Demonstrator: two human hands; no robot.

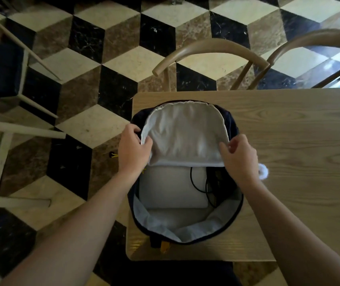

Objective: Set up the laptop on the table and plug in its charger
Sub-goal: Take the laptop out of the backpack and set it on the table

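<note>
A dark backpack (185, 230) lies unzipped on the table (289, 141). The left hand (133, 149) and right hand (240, 156) each pinch an edge of its pale flap (185, 133), fingers curled round the fabric. Below those fingers, inside, lies what seems the laptop (173, 187), a black cable (201, 187) touching its right side.
</note>
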